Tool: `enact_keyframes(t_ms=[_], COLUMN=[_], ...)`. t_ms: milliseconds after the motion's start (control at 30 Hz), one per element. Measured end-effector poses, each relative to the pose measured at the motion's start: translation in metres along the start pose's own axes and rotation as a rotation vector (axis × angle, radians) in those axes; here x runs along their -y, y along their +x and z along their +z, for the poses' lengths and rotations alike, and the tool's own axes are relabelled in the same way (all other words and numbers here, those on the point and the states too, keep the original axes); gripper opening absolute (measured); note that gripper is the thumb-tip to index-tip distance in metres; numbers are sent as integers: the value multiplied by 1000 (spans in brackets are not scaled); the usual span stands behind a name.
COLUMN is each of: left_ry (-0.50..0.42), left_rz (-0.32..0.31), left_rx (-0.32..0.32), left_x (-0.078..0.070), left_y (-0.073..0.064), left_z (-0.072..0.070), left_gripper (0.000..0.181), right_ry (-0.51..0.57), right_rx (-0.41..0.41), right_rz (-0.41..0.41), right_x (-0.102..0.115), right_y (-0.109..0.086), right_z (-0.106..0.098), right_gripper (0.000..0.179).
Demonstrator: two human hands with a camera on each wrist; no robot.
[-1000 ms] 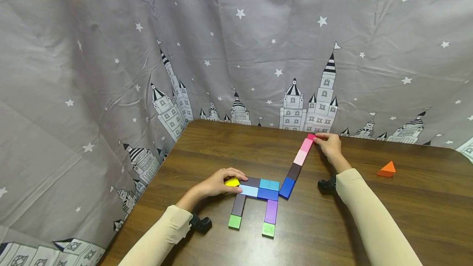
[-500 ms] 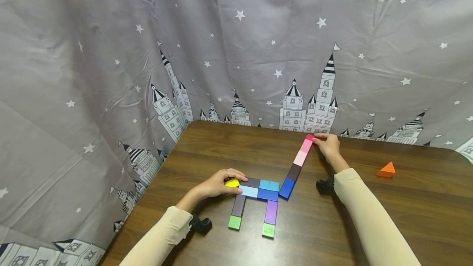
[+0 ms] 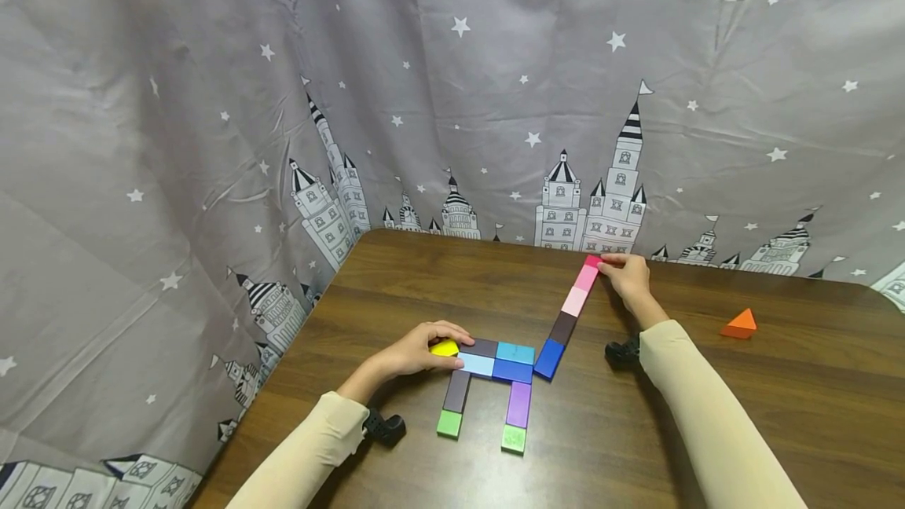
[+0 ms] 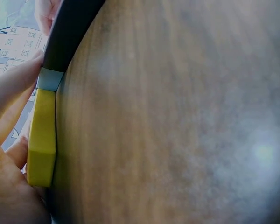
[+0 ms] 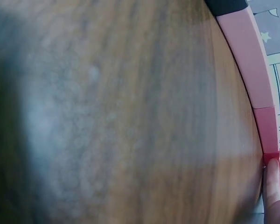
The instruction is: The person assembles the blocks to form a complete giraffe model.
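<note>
Flat coloured building blocks lie joined on the table. My left hand curves round a yellow block; its thumb and fingertips hold the left ends of a light blue block and a dark block from both sides. In the left wrist view the thumb reaches past the yellow block. At the far end of a slanting row, my right hand pinches a crimson block, with a pink block and a pale pink block behind it. The row's blue block lies beside the main group.
An orange triangular block stands alone on the right of the wooden table. Two legs of blocks, ending in a green block and a second green block, point toward me. A grey curtain hangs behind the far edge.
Both hands stay at the same blocks. The right hand and the crimson block have shifted very slightly left since a second ago; the other blocks lie as before.
</note>
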State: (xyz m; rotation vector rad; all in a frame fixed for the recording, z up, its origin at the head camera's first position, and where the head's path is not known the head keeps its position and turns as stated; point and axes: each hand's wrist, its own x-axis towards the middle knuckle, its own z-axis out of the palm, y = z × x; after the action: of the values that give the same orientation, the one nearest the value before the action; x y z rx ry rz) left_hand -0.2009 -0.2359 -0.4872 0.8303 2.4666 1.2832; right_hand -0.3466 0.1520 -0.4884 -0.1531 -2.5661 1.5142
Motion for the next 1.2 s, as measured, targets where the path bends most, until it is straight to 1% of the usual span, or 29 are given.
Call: enact_keyframes(t_ms=[133,233,433,567,800,1000,1100,1200], left_ry=[2,0,-1,1,-1,-9,-11,-8], left_rz=[-14,-14,0,-3,-11,-3,5,6], left_rx=[4,4,2,3,0,-2,-3,-1], left_x=[1,0,1,2,3,5,4,3], left_y=[0,0,0,0,-2,0,0,0], left_z=[0,0,-1,-1,0,1,1,1], left_gripper=[37,37,37,37,37,36,36,36], right_ry=[2,2,39,36,29,38,67,85], right_rx=[0,-5,-2,25,61,51,38,19], right_rz=[-5,-11,-48,-101,-197,-276,-276,-237], right_x=[0,0,1,4,3,-4,-8,-14], right_y=[-2,-3,-5,-11,-27,-46,-54,-60], right_z=[-1,-4,-19,-34,-68,-101,-119,-137], right_gripper=[32,32,33,35,39,39,35,20])
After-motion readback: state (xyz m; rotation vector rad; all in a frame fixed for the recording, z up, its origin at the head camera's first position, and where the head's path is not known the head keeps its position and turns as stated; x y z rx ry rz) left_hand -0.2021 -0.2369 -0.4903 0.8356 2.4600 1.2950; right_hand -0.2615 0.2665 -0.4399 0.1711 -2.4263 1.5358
